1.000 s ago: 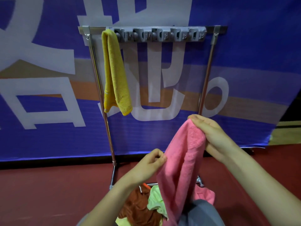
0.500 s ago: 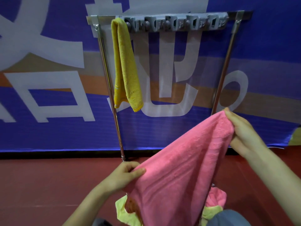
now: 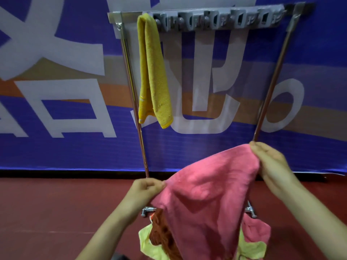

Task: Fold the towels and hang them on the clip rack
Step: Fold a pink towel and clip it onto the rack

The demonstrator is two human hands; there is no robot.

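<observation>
Blue banner [image 3: 56, 147] with large white characters stands behind a red floor [image 3: 47, 212]. Low in the centre of the frame, a pink towel [image 3: 206, 194] is spread slantwise between both hands. The left hand [image 3: 144, 190] pinches its lower-left edge, the right hand [image 3: 270, 164] pinches the higher corner at the right, and the rest droops to the bottom edge. Under it lies a heap of cloths: a rust-brown towel [image 3: 159, 231], a pale green towel [image 3: 145, 244] and a second pink cloth [image 3: 257, 231] at the lower right. Beyond the hands stands the clip rack [image 3: 216, 19], its grey clip bar running across the top of the frame on two metal poles. A folded yellow towel [image 3: 153, 72] hangs from the bar's left end, just beside the left pole.
</observation>
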